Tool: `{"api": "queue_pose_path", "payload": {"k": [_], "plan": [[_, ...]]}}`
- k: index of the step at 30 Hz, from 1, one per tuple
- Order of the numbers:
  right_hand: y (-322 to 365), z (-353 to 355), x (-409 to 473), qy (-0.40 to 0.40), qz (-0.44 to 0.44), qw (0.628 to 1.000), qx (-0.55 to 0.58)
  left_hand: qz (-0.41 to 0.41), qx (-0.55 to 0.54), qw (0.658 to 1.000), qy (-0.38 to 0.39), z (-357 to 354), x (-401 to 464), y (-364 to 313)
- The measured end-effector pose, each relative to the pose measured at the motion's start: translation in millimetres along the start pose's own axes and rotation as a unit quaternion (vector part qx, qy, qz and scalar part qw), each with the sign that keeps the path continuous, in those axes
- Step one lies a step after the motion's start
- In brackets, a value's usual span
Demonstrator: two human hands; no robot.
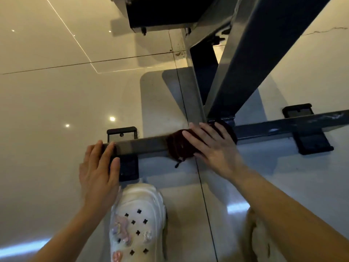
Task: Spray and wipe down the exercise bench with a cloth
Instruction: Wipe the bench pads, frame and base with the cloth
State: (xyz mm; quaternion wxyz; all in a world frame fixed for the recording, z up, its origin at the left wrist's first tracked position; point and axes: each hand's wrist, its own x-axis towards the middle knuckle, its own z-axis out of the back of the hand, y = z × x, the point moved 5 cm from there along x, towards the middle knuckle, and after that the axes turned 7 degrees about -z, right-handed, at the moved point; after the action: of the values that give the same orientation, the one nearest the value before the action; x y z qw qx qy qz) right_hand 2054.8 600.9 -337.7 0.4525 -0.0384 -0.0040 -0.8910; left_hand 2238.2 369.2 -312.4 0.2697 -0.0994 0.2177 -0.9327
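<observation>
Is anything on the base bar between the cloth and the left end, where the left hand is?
Nothing visible lies on the bar top between the dark red cloth under the right hand and the left hand, whose fingers rest on the bar's end, so they would meet the cloth there.

Glossy cream tiled floor with dark grout lines. Standing on it: the grey steel crossbar foot of the bench, carried on black rubber pads. A white perforated clog with charms also rests on the floor, just beside the near pad.
</observation>
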Motion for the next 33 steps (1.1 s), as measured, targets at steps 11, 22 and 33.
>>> {"api": "queue_pose_path", "payload": {"k": [11,22,33], "plan": [[28,13,17,0.077,-0.078,0.993,0.04,0.102,-0.099,0.989,-0.031,-2,-2,9],[187,28,115,0.239,-0.022,0.959,0.152,0.216,-0.307,0.922,-0.094,19,-1,23],[207,23,102,0.198,-0.018,0.97,0.141,0.231,-0.381,0.889,-0.103,22,2,40]]}}
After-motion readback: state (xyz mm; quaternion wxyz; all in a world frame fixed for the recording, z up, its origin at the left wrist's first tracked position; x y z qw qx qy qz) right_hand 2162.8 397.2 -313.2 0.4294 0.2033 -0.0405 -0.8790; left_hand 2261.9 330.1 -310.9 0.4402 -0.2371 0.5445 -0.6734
